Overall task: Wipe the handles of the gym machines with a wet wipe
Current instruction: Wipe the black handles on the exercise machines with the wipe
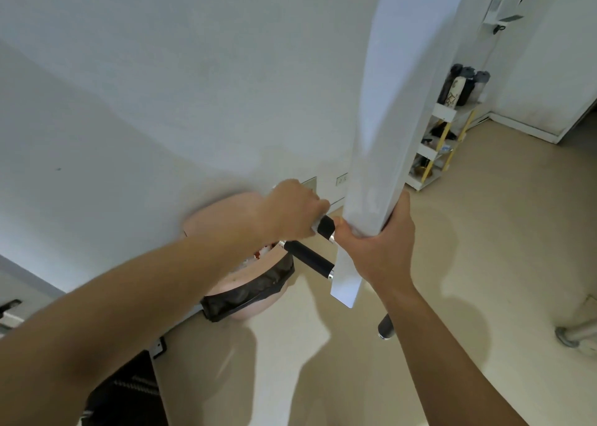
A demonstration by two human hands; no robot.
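Up close, the upper handle (325,227), a black foam grip with a chrome end cap, juts from the side of a white, flat-sided machine bar (381,128) that slants down through the middle of the view. The left hand (295,210) is wrapped shut around the outer part of this handle; a sliver of pale material at the fingers may be the wet wipe, though it is too hidden to tell. The right hand (379,248) is clamped around the bar itself, just beside the handle's inner end, thumb touching the chrome collar. Below and parallel sits a second black handle (308,259), bare and ungripped, and a third black grip end (386,325) pokes out from behind the right forearm.

Behind the handles, against the plain white wall (161,86), stands a round pink bin (255,283) lined with a dark plastic bag, litter inside. Far right, a white shelf unit (433,147) with yellow struts holds dark bottles. The floor (484,264) is smooth and beige.
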